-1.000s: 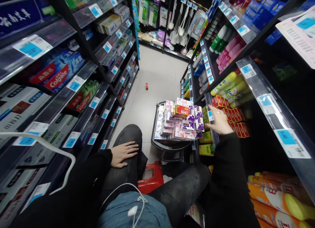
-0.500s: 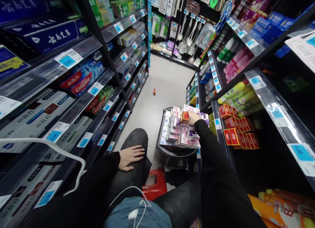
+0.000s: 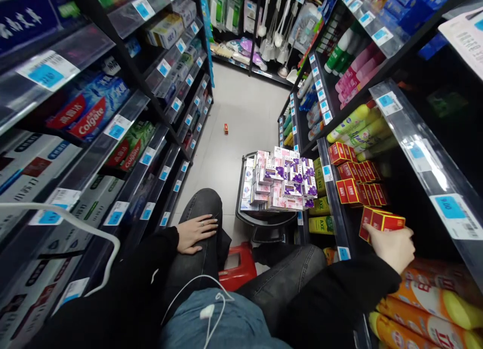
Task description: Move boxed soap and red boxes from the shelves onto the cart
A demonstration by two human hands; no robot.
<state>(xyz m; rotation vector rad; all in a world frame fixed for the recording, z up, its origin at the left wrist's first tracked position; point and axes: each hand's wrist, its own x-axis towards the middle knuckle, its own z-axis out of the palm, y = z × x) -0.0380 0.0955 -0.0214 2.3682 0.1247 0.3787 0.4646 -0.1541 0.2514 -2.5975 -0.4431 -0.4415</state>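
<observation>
My right hand (image 3: 394,246) is closed around red soap boxes (image 3: 381,222), holding them inside the right-hand shelf, just below the rows of matching red boxes (image 3: 354,175). My left hand (image 3: 196,233) lies flat and open on my left knee. A black cart (image 3: 264,219) stands in front of my knees, piled with pink and purple soap boxes (image 3: 281,180).
Shelves of toothpaste (image 3: 88,115) line the left side. Yellow bottles (image 3: 356,127) sit above the red boxes, orange bottles (image 3: 433,309) below my right hand. A red stool (image 3: 236,268) is under me. A small red box (image 3: 226,128) lies on the aisle floor.
My right hand took a red box off the top of the cart pile and carried it right and down into the shelf. The left hand stayed on the knee.
</observation>
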